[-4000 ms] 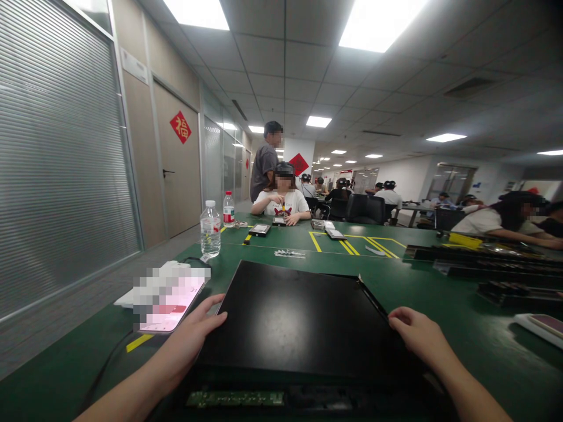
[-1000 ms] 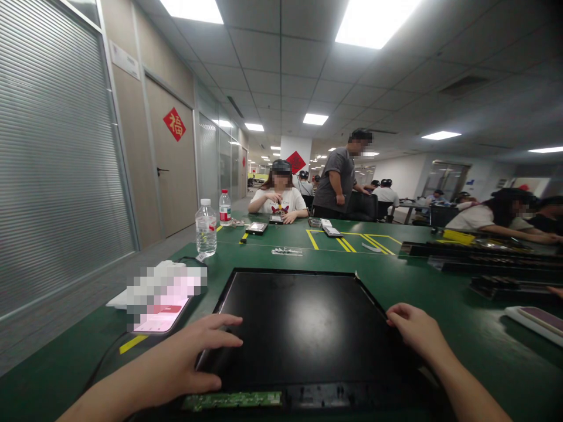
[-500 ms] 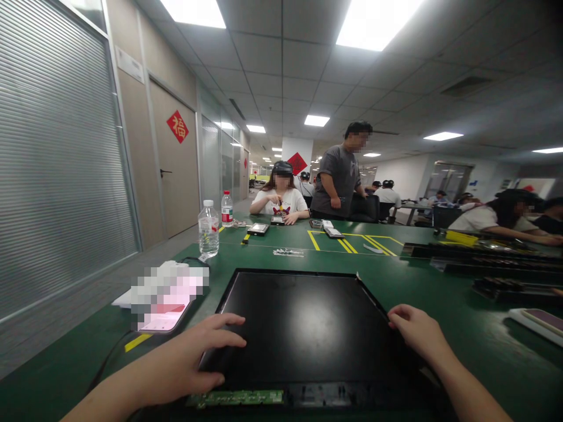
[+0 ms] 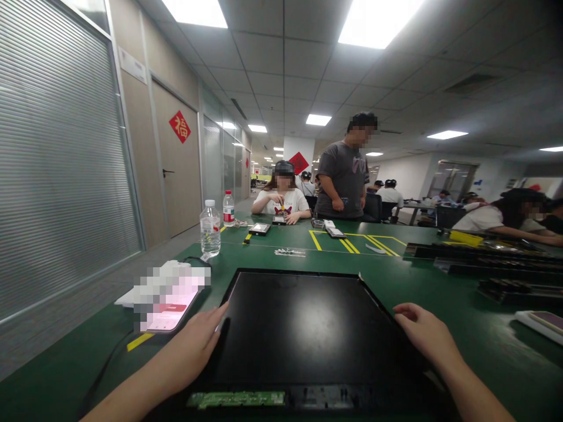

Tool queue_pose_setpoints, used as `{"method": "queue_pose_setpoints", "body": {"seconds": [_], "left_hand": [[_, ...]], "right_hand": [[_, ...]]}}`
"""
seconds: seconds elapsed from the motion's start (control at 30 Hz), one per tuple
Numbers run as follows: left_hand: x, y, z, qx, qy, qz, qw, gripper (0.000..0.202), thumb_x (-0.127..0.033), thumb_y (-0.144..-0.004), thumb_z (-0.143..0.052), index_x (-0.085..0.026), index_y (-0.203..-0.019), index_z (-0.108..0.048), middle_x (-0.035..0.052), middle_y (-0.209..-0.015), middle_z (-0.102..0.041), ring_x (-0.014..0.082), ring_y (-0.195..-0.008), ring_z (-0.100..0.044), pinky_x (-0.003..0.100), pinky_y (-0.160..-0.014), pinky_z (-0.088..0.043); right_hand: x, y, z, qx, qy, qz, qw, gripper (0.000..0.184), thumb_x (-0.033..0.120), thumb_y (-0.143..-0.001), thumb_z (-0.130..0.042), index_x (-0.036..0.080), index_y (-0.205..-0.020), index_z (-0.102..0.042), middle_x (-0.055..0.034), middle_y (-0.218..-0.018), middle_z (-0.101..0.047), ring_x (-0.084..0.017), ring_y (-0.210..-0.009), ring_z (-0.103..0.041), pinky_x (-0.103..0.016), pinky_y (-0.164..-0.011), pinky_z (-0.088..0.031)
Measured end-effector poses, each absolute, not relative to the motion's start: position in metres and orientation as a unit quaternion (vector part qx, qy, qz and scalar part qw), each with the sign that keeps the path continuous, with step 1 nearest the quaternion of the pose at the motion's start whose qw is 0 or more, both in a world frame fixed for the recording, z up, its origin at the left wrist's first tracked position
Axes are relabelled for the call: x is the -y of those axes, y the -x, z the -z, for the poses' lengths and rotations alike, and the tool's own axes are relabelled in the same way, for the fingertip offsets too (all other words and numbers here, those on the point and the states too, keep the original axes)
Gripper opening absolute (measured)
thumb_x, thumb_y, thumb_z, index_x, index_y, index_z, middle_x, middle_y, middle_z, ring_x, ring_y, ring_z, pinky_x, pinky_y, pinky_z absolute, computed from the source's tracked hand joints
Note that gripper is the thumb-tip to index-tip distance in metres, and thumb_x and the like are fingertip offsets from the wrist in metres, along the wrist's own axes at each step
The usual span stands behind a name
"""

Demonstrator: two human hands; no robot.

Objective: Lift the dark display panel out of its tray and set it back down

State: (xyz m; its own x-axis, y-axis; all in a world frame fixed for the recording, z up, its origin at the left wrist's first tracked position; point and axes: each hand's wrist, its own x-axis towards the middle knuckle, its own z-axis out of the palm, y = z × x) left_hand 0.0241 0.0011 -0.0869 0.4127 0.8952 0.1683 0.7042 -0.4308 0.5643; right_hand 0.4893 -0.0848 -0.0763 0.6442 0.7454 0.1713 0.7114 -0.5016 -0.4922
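Observation:
A large flat black panel (image 4: 303,322) lies on the green table (image 4: 422,275) in front of me, with a green circuit strip (image 4: 235,400) along its near edge. My left hand (image 4: 193,346) rests at the panel's left edge, fingers stretched out against it. My right hand (image 4: 424,337) lies over the panel's right edge, its fingers curved down along the side. Neither hand lifts the panel off the table.
A lit phone (image 4: 169,308) lies left of the panel by a cable. Two water bottles (image 4: 210,228) stand further back. Black trays (image 4: 492,258) line the right side. A seated person (image 4: 281,196) and a standing person (image 4: 345,176) are at the far end.
My left hand has slid off the panel's top to its left edge. The standing person has walked from left to right behind the seated one and turned to face the table.

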Motion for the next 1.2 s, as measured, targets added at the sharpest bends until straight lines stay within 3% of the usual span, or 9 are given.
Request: {"method": "queue_pose_setpoints", "body": {"seconds": [0.27, 0.43, 0.73, 0.83, 0.93, 1.0, 1.07, 1.13, 1.2], "left_hand": [[0.000, -0.020, 0.079, -0.506, -0.830, -0.174, 0.158, 0.048, -0.015, -0.078, -0.032, -0.016, -0.123, -0.050, 0.0102, -0.127, -0.053, 0.0239, -0.116, -0.047, 0.038, -0.100, -0.031], [-0.001, -0.018, 0.078, -0.506, -0.832, -0.173, 0.149, 0.052, -0.008, -0.073, -0.034, -0.020, -0.119, -0.054, 0.0093, -0.117, -0.058, 0.0234, -0.108, -0.052, 0.037, -0.094, -0.037], [0.009, -0.018, 0.062, -0.508, -0.768, -0.308, 0.239, 0.053, -0.008, -0.069, -0.036, -0.023, -0.116, -0.054, 0.0050, -0.117, -0.058, 0.0225, -0.110, -0.051, 0.036, -0.094, -0.036], [0.015, -0.022, 0.051, -0.514, -0.707, -0.336, 0.351, 0.053, -0.014, -0.069, -0.039, -0.021, -0.120, -0.051, 0.0032, -0.086, -0.069, 0.0226, -0.079, -0.065, 0.033, -0.071, -0.049], [0.018, -0.027, 0.041, -0.519, -0.628, -0.341, 0.470, 0.056, -0.014, -0.067, -0.043, -0.017, -0.123, -0.047, -0.0016, -0.057, -0.066, 0.0191, -0.050, -0.063, 0.028, -0.049, -0.049], [0.017, -0.028, 0.038, -0.523, -0.582, -0.363, 0.506, 0.056, -0.012, -0.064, -0.045, -0.018, -0.120, -0.049, 0.0002, -0.068, -0.070, 0.0180, -0.053, -0.065, 0.026, -0.050, -0.050], [0.014, -0.028, 0.040, -0.516, -0.544, -0.385, 0.538, 0.056, -0.011, -0.064, -0.047, -0.021, -0.118, -0.049, 0.0038, -0.094, -0.070, 0.0181, -0.063, -0.068, 0.028, -0.056, -0.052], [0.010, -0.027, 0.044, -0.499, -0.508, -0.400, 0.577, 0.056, -0.012, -0.065, -0.049, -0.022, -0.120, -0.047, 0.0074, -0.121, -0.058, 0.0204, -0.076, -0.068, 0.031, -0.064, -0.054], [0.007, -0.026, 0.049, -0.496, -0.486, -0.413, 0.590, 0.053, -0.016, -0.067, -0.053, -0.021, -0.120, -0.048, 0.0104, -0.132, -0.047, 0.0232, -0.091, -0.065, 0.033, -0.073, -0.053]], "right_hand": [[0.084, -0.485, 0.086, 0.463, 0.851, -0.055, 0.241, 0.038, 0.026, -0.066, -0.044, 0.022, -0.098, -0.062, -0.0014, -0.078, -0.065, -0.016, -0.067, -0.059, -0.025, -0.058, -0.040], [0.088, -0.479, 0.080, 0.463, 0.852, -0.072, 0.233, 0.040, 0.020, -0.064, -0.044, 0.021, -0.100, -0.061, -0.0004, -0.076, -0.065, -0.015, -0.065, -0.058, -0.024, -0.058, -0.039], [0.090, -0.482, 0.078, 0.460, 0.851, -0.091, 0.236, 0.038, 0.021, -0.065, -0.044, 0.022, -0.099, -0.060, -0.0007, -0.075, -0.065, -0.016, -0.067, -0.059, -0.025, -0.058, -0.040], [0.091, -0.482, 0.074, 0.460, 0.852, -0.093, 0.233, 0.036, 0.022, -0.065, -0.044, 0.022, -0.097, -0.061, -0.0007, -0.075, -0.065, -0.016, -0.068, -0.059, -0.025, -0.059, -0.040], [0.091, -0.483, 0.072, 0.459, 0.851, -0.101, 0.234, 0.036, 0.022, -0.066, -0.044, 0.023, -0.097, -0.061, -0.0010, -0.076, -0.065, -0.017, -0.068, -0.060, -0.025, -0.057, -0.040], [0.090, -0.483, 0.072, 0.457, 0.852, -0.102, 0.234, 0.036, 0.021, -0.066, -0.044, 0.024, -0.097, -0.061, -0.0008, -0.076, -0.065, -0.016, -0.068, -0.060, -0.025, -0.056, -0.040], [0.089, -0.484, 0.073, 0.455, 0.853, -0.099, 0.236, 0.036, 0.021, -0.066, -0.044, 0.023, -0.097, -0.062, -0.0011, -0.076, -0.065, -0.016, -0.068, -0.060, -0.025, -0.057, -0.040], [0.088, -0.483, 0.074, 0.456, 0.852, -0.095, 0.238, 0.035, 0.020, -0.066, -0.044, 0.023, -0.096, -0.062, -0.0016, -0.076, -0.065, -0.016, -0.069, -0.060, -0.025, -0.058, -0.040], [0.088, -0.483, 0.075, 0.458, 0.851, -0.093, 0.239, 0.035, 0.021, -0.065, -0.045, 0.022, -0.095, -0.063, -0.0023, -0.076, -0.065, -0.017, -0.069, -0.059, -0.025, -0.059, -0.040]]}}
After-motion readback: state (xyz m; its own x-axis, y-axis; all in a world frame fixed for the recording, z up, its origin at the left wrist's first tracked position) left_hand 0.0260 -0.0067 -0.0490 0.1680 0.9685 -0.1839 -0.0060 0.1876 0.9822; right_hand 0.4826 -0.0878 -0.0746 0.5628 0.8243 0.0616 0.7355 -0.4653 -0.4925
